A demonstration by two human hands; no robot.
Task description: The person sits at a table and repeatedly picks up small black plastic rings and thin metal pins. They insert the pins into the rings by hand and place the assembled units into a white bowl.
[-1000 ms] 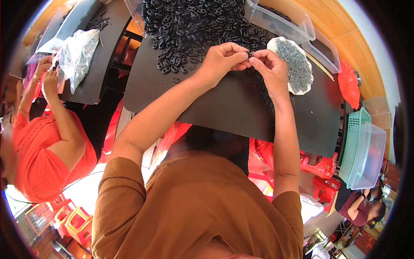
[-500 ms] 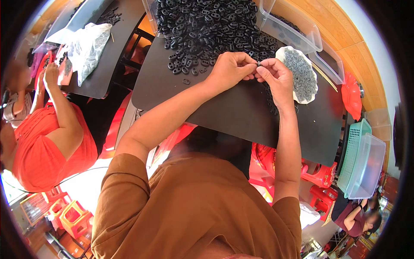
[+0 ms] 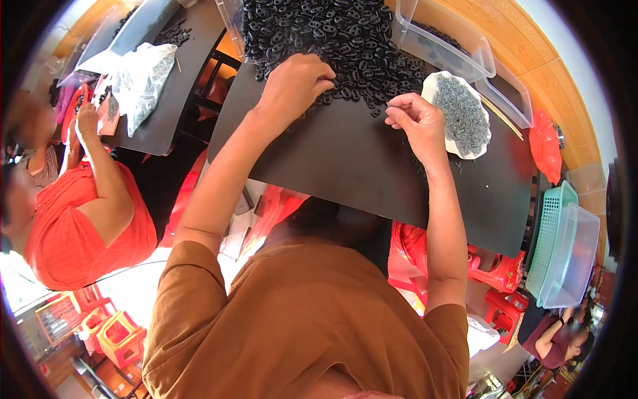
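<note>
i see bare worktop [image 3: 345, 159] open below my hands; the black ring pile [image 3: 332, 33] blocks ahead, the white dish [image 3: 462, 116] crowds the right.

A black table [image 3: 372, 166] carries a heap of black rings [image 3: 332, 33]; a white plate [image 3: 458, 113]; clear tubs [image 3: 452, 46].

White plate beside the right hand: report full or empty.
Full: the white plate is heaped with small grey links, only its rim showing.
</note>
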